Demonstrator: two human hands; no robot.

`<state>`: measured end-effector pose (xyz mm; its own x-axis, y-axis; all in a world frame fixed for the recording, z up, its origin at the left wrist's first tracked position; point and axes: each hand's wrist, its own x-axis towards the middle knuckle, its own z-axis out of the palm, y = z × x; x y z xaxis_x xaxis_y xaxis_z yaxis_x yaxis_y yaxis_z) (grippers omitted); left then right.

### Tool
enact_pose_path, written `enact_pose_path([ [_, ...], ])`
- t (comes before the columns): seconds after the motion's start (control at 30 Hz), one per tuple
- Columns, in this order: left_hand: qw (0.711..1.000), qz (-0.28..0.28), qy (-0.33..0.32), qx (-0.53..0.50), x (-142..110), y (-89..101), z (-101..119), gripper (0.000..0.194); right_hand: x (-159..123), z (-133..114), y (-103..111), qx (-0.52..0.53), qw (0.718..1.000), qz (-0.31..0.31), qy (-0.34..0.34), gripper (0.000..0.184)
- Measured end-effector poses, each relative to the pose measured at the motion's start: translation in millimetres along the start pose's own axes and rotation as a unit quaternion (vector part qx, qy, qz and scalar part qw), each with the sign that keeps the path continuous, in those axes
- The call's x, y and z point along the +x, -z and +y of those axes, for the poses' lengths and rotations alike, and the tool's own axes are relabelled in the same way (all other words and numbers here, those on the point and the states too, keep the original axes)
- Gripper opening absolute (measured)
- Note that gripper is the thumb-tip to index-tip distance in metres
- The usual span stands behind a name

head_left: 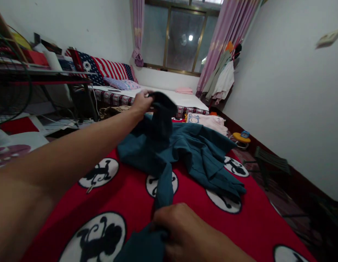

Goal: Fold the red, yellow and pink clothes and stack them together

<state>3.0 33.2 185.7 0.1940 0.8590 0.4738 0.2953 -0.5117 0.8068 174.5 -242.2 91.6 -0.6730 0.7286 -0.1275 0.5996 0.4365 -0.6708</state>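
Observation:
A dark teal garment (201, 154) lies rumpled across the red blanket (136, 193); its folds hide whether it is one piece or two. My left hand (143, 103) reaches far forward with closed fingers gripping a raised, darker edge of the cloth, which is blurred. Close to me, my right hand (182, 227) is closed around a narrow, stretched length of the same teal cloth, and a wider part of it hangs below the fist at the bottom of the view.
Beyond the blanket stands a bed (169, 95) with a pillow (122, 84). A pale pink folded cloth (207, 123) lies on the blanket's far end. On the left is a cluttered desk (40, 74); on the right, a yellow stool (241, 137) and a dark folding stool (271, 160).

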Motion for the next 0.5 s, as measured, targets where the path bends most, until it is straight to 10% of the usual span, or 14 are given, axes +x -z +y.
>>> enact_pose_path([
  [0.1, 0.989, 0.104, -0.062, -0.082, -0.1, -22.3, -4.4, 0.046, 10.1, -15.9, 6.1, 0.075, 0.991, 0.070, 0.089, 0.065],
  [0.2, 0.995, -0.052, -0.083, 0.028, -44.0, -27.6, -30.0, 0.061, 12.3, -2.4, 3.7, 0.071, 0.981, 0.103, 0.148, 0.080],
  [0.33, 0.932, -0.229, -0.126, 0.252, -120.4, 1.2, -75.2, 0.042, -8.2, 63.4, 4.1, -0.072, 0.955, 0.262, 0.117, 0.047],
  [0.5, 0.876, -0.309, -0.105, 0.355, -166.8, 50.6, -106.3, 0.058, -52.1, 148.0, 31.4, -0.299, 0.896, 0.322, -0.067, 0.058],
])
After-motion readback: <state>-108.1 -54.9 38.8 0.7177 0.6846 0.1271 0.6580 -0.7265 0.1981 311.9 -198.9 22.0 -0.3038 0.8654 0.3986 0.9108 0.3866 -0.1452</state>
